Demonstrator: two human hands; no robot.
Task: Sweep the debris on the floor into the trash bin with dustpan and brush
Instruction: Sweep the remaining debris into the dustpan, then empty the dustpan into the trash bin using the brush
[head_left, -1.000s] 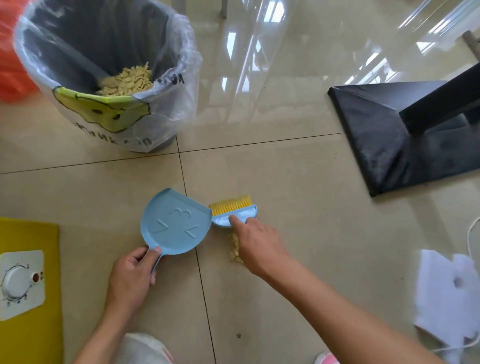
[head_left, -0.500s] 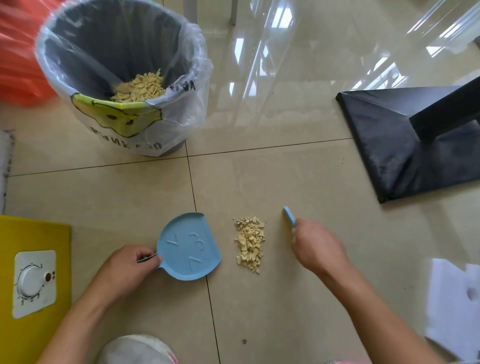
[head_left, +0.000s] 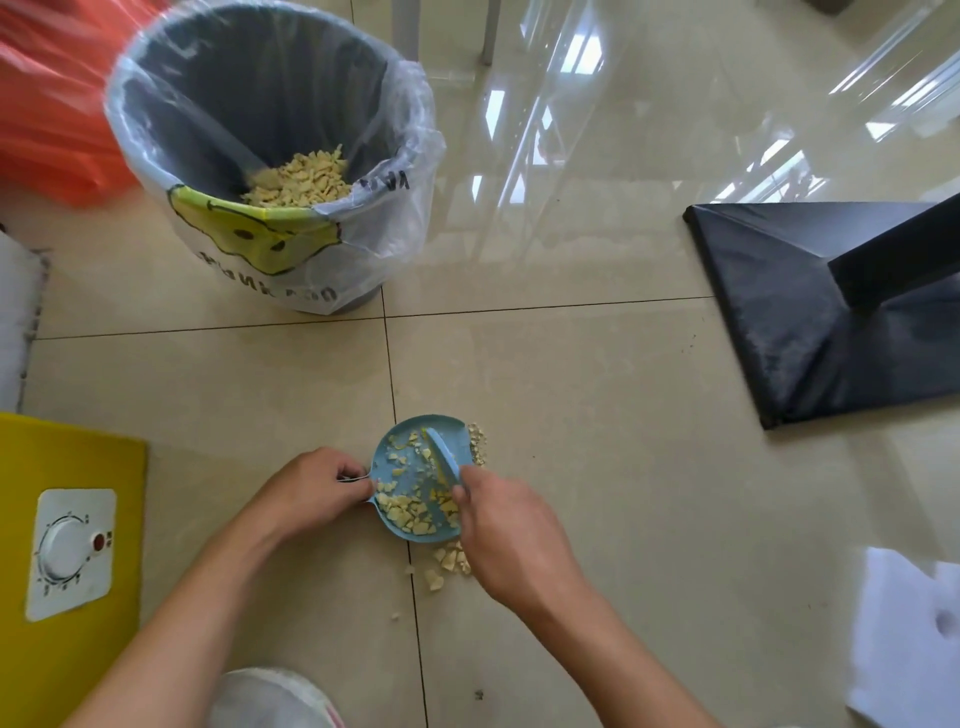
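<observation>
A small blue dustpan (head_left: 400, 467) lies on the tiled floor, its tray holding pale yellow debris (head_left: 402, 506). My left hand (head_left: 311, 491) grips the dustpan's handle at its left. My right hand (head_left: 511, 535) grips a blue brush (head_left: 444, 457) with yellow bristles, which lies across the dustpan's tray. Loose debris sits at the pan's upper right edge (head_left: 477, 441) and below it (head_left: 449, 564). The grey trash bin (head_left: 156, 135), lined with a clear bag, stands at the upper left with debris inside.
A black table base (head_left: 810, 317) sits at the right. A yellow box with a white dial (head_left: 72, 551) is at the left, an orange bag (head_left: 47, 104) behind the bin, white foam (head_left: 909, 639) at the lower right, and a white strip (head_left: 15, 317) at the left edge.
The dustpan turned over from face-down to tray-up. My right hand swept the brush leftward, pushing most of the debris pile into the pan; some pieces stay on the floor.
</observation>
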